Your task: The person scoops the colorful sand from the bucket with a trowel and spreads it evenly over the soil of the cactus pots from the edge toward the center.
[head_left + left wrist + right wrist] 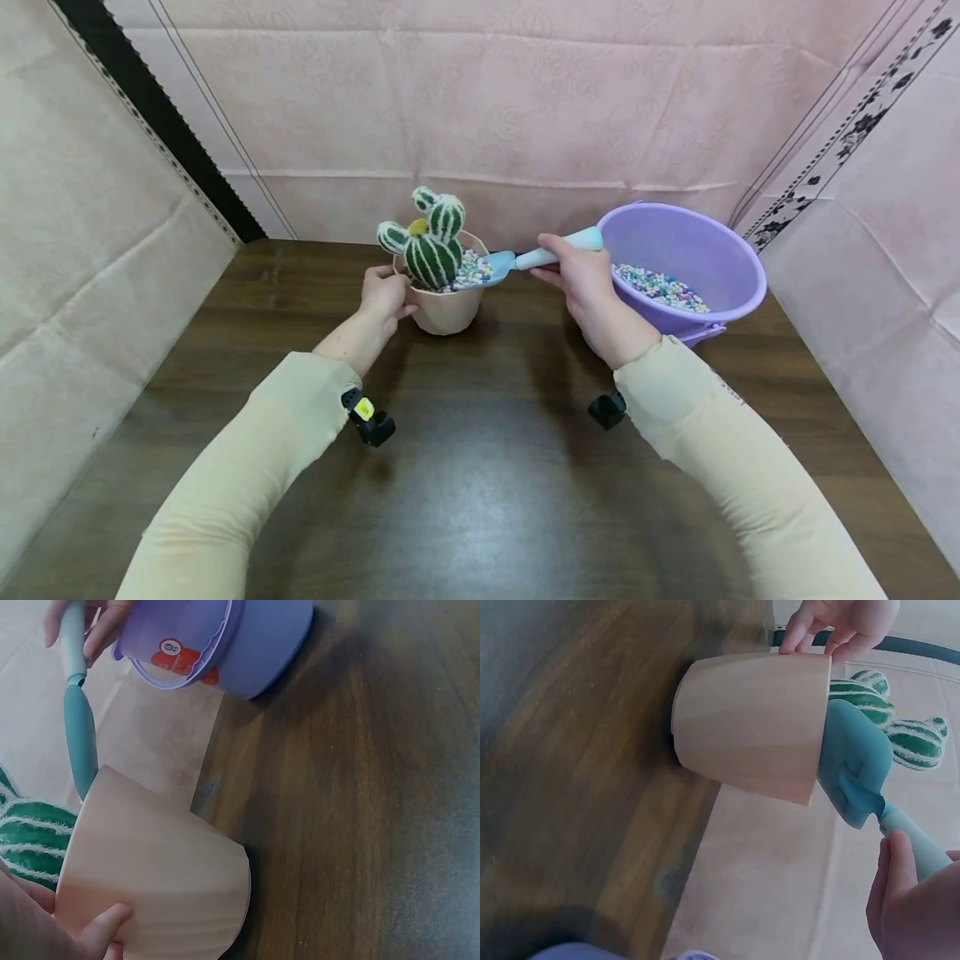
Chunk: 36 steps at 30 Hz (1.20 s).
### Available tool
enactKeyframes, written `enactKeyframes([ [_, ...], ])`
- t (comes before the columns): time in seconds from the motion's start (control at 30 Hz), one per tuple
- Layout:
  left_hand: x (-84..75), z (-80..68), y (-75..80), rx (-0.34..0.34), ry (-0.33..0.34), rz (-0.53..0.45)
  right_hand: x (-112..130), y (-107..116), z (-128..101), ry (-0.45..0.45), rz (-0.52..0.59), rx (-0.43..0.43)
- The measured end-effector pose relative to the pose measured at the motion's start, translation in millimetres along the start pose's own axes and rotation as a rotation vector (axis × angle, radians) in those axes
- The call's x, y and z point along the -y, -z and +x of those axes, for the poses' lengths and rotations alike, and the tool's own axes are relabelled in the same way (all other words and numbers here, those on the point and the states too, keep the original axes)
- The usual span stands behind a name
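Observation:
A plush-looking striped cactus stands in a beige flower pot at the back of the table. My left hand grips the pot on its left side, the thumb lying against the outer wall. With my right hand I hold a blue shovel by its pale handle. Its blade reaches over the pot's right rim. Small multicoloured pebbles lie around the cactus and at the blade. The blade's tip is hidden behind the rim in the left wrist view.
To the right stands a purple bucket, with more multicoloured pebbles inside and its handle hanging down at the front. Pale cloth hangs behind and at both sides of the dark wooden table.

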<state>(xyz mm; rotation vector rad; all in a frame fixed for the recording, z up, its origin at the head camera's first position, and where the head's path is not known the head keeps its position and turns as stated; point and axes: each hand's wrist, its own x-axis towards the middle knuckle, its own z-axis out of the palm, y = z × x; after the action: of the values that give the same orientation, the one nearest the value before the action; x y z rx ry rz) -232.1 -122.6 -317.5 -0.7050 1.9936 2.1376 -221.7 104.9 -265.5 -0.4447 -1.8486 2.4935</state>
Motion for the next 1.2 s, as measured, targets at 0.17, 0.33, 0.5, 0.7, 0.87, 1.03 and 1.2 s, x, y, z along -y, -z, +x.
enactKeyframes([
  [0.17, 0.6, -3.3, -3.0, 0.022, -0.004, 0.001, 8, 0, -2, 0.034, -0.076, -0.003],
  [0.33, 1.1, -6.4, -6.6, 0.042, -0.005, 0.014, 14, 1, -4, 0.038, -0.128, -0.02],
  [0.5, 1.9, -8.4, -9.9, 0.048, 0.002, 0.008, 17, 1, -4, 0.031, -0.119, -0.028],
  [0.7, 3.7, -7.8, -12.7, 0.06, -0.002, 0.032, 22, -1, -2, 0.032, -0.15, -0.035],
  [0.87, 4.5, -2.8, -9.3, 0.059, -0.021, 0.052, 26, -3, 0, 0.059, -0.173, -0.053],
  [1.03, 4.5, 0.3, -6.7, 0.052, -0.011, 0.048, 32, -7, 2, 0.112, -0.247, -0.059],
  [1.2, 4.0, -0.3, -7.1, 0.054, -0.011, 0.062, 39, -11, 0, 0.122, -0.311, -0.046],
])
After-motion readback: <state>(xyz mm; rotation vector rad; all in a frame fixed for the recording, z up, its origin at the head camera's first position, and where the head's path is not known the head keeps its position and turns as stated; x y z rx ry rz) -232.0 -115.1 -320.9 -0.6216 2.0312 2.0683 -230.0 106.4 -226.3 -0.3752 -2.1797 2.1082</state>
